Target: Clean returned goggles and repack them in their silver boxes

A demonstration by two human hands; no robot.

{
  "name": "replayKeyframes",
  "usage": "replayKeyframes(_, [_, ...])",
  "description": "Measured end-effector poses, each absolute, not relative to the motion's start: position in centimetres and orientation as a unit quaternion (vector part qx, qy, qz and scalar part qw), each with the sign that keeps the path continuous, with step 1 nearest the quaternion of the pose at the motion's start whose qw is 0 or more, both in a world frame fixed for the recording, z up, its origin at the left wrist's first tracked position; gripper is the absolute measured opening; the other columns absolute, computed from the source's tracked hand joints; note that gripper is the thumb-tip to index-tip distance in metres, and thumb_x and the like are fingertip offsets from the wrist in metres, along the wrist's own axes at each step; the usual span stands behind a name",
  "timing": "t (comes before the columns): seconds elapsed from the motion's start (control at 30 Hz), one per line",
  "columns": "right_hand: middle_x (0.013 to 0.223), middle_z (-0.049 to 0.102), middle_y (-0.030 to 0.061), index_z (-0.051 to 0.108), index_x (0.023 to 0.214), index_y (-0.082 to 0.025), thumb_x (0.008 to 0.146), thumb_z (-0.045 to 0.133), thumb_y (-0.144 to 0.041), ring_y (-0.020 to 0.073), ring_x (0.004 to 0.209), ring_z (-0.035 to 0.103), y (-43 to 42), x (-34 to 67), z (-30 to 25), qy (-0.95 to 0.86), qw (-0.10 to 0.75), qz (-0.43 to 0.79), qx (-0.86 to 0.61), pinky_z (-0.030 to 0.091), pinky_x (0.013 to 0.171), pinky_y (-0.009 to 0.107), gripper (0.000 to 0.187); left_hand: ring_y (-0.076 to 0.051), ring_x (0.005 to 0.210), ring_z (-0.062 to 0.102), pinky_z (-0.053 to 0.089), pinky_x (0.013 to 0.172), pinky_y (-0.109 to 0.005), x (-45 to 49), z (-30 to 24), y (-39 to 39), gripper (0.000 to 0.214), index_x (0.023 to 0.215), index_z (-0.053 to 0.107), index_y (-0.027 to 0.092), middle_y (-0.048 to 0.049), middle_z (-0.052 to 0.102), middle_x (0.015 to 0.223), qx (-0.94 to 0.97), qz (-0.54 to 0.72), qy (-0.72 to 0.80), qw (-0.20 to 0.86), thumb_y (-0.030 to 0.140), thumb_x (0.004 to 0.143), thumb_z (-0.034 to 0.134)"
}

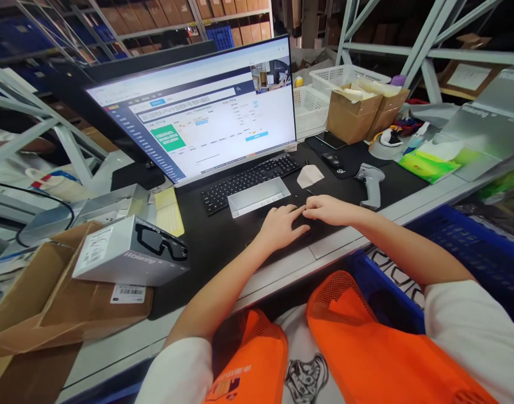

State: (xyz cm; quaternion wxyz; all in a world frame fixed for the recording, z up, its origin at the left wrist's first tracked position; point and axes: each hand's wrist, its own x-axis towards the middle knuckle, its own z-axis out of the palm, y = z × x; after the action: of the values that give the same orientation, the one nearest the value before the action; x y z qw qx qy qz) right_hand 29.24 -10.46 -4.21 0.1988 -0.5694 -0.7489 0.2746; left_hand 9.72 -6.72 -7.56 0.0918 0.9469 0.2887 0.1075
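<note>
My left hand (284, 225) rests over the black desk mat with its fingers stretched out and its thumb apart. Touching its index fingertip is my right hand (326, 210), whose fingers are curled closed; whatever they hold, if anything, is hidden. Just beyond my hands lies a shallow silver box (259, 197), overlapping the front of the black keyboard (252, 182). A pale, many-sided piece of paper or cloth (310, 176) lies behind my right hand. To the right, a grey barcode scanner (370, 185) lies on the mat.
A lit monitor (206, 112) stands behind the keyboard. At left, a silver carton with sunglasses pictured on it (133, 252) sits on an open cardboard box (63, 303). A mouse (333, 161), phone (330, 139), small cartons (353, 115) and green packet (428, 164) are at right.
</note>
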Motion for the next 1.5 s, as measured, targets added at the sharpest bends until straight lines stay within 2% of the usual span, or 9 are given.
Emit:
replayKeyframes(0.13, [0.087, 0.064, 0.0107, 0.063, 0.068, -0.016, 0.095, 0.053, -0.018, 0.021, 0.082, 0.061, -11.7, 24.0, -2.7, -0.811, 0.188, 0.134, -0.538, 0.046, 0.077, 0.034, 0.028, -0.031, 0.12, 0.062, 0.048, 0.099, -0.047, 10.3, -7.9, -6.1, 0.033, 0.12, 0.071, 0.017, -0.0135, 0.07, 0.127, 0.946, 0.073, 0.308, 0.069, 0.035, 0.098, 0.054])
replayKeyframes(0.2, [0.093, 0.066, 0.0128, 0.067, 0.079, -0.015, 0.097, 0.051, -0.02, 0.0237, 0.089, 0.062, -12.5, 23.4, -2.8, -0.816, 0.223, 0.104, -0.524, 0.047, 0.082, 0.036, 0.025, -0.03, 0.121, 0.063, 0.049, 0.1, -0.045, 10.2, -8.0, -5.8, 0.032, 0.122, 0.07, 0.017, -0.0131, 0.07, 0.129, 0.946, 0.066, 0.31, 0.067, 0.026, 0.099, 0.05])
replayKeyframes(0.33, [0.096, 0.07, 0.0068, 0.068, 0.091, -0.019, 0.103, 0.049, -0.035, 0.0208, 0.089, 0.064, -13.6, 26.7, -4.8, -0.747, 0.345, 0.175, -0.541, 0.048, 0.082, 0.033, 0.028, -0.023, 0.134, 0.058, 0.048, 0.112, -0.042, 9.7, -8.1, -5.2, 0.044, 0.132, 0.067, 0.023, -0.0056, 0.064, 0.145, 0.928, 0.153, 0.303, 0.151, 0.037, 0.108, 0.033])
replayKeyframes(0.57, [0.098, 0.071, 0.0086, 0.069, 0.092, -0.018, 0.093, 0.065, -0.035, 0.0232, 0.089, 0.065, -13.5, 27.7, -9.3, -0.712, 0.322, 0.153, -0.605, 0.048, 0.082, 0.036, 0.018, -0.021, 0.144, 0.05, 0.038, 0.124, -0.046, 9.9, -8.5, -4.7, 0.057, 0.134, 0.067, 0.023, -0.0033, 0.063, 0.146, 0.891, 0.251, 0.276, 0.259, 0.047, 0.108, 0.023])
replayKeyframes(0.87, [0.083, 0.058, 0.0056, 0.053, 0.069, -0.021, 0.1, 0.054, -0.045, 0.0216, 0.083, 0.056, -13.9, 29.8, -7.6, -0.757, 0.423, 0.121, -0.482, 0.043, 0.078, 0.036, 0.039, -0.024, 0.145, 0.051, 0.038, 0.123, -0.051, 4.2, -7.3, -9.0, 0.055, 0.126, 0.072, 0.022, -0.0084, 0.068, 0.139, 0.75, 0.535, 0.316, 0.225, 0.048, 0.109, 0.026])
replayKeyframes(1.03, [0.078, 0.059, 0.0051, 0.053, 0.074, -0.021, 0.102, 0.054, -0.044, 0.0222, 0.081, 0.053, -14.1, 26.5, -6.6, -0.817, 0.365, 0.017, -0.446, 0.035, 0.075, 0.037, 0.036, -0.022, 0.141, 0.055, 0.041, 0.122, -0.045, 3.4, -6.7, -9.3, 0.055, 0.131, 0.07, 0.023, -0.0079, 0.069, 0.137, 0.705, 0.625, 0.275, 0.192, 0.046, 0.11, 0.024])
replayKeyframes(1.17, [0.066, 0.053, 0.0023, 0.045, 0.066, -0.021, 0.106, 0.048, -0.043, 0.0186, 0.07, 0.048, -14.7, 26.3, -7.5, -0.835, 0.361, -0.006, -0.415, 0.03, 0.07, 0.035, 0.045, -0.026, 0.142, 0.052, 0.039, 0.121, -0.052, -0.8, -8.7, -7.5, 0.05, 0.119, 0.074, 0.019, -0.011, 0.07, 0.134, 0.735, 0.578, 0.343, 0.084, 0.044, 0.109, 0.032])
replayKeyframes(1.3, [0.064, 0.055, 0.0018, 0.048, 0.066, -0.02, 0.104, 0.051, -0.042, 0.017, 0.066, 0.05, -14.4, 26.3, -9.3, -0.826, 0.358, 0.02, -0.435, 0.032, 0.069, 0.033, 0.045, -0.027, 0.137, 0.057, 0.045, 0.117, -0.054, -3.3, -11.1, -7.3, 0.049, 0.12, 0.072, 0.017, -0.015, 0.068, 0.137, 0.76, 0.48, 0.425, 0.105, 0.051, 0.106, 0.04])
replayKeyframes(1.5, [0.083, 0.074, 0.0042, 0.068, 0.085, -0.018, 0.104, 0.054, -0.032, 0.0193, 0.078, 0.066, -14.6, 23.7, -9.3, -0.827, 0.327, 0.065, -0.453, 0.04, 0.074, 0.034, 0.028, -0.029, 0.145, 0.048, 0.044, 0.118, -0.053, -2.1, -10.8, -8.9, 0.033, 0.086, 0.078, 0.02, -0.0121, 0.054, 0.152, 0.851, 0.437, 0.273, 0.101, 0.04, 0.1, 0.057])
